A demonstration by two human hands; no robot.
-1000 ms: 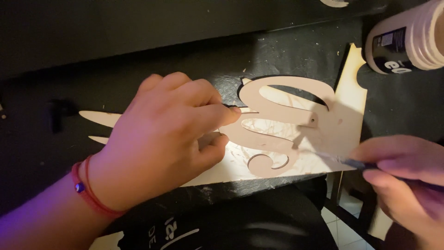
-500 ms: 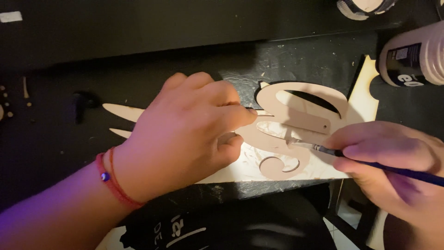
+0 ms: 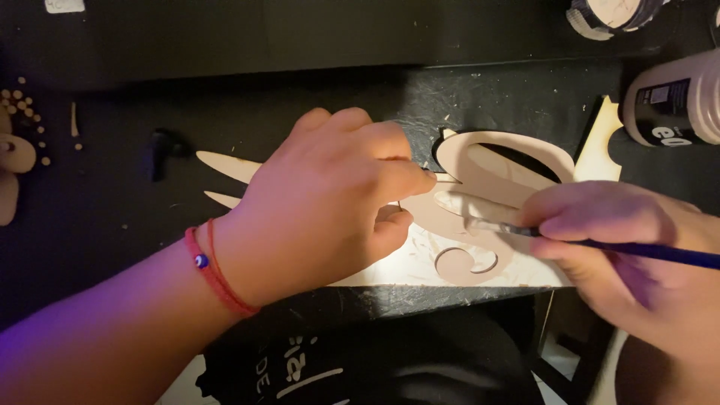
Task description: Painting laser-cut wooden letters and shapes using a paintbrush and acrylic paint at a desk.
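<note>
Nearest the camera, below the table edge, lies a dark garment with pale lettering, taking up the bottom middle of the view. Just beyond it runs the near edge of the black table, its surface scuffed and flecked with pale shavings.

On that near edge the left hand lies palm down, fingers curled and pressing onto a pale wooden cutout, with the thumb tucked against its near side. A red cord bracelet with a small blue bead circles the wrist. The cutout is flat on the table, centre right, with curling scroll shapes and an oval opening; two thin pointed tips stick out to the left from under the hand. It rests on a pale flat sheet that reaches the table edge.

From the right, the right hand is closed around a thin paintbrush with a dark blue handle, held like a pen. The bristle end touches the cutout just right of the left fingertips.

Farther right, a white bottle with a dark label lies on its side. At the far left edge sit small wooden beads and rounded wooden pieces. At the far right corner stands a round container, partly cut off.
</note>
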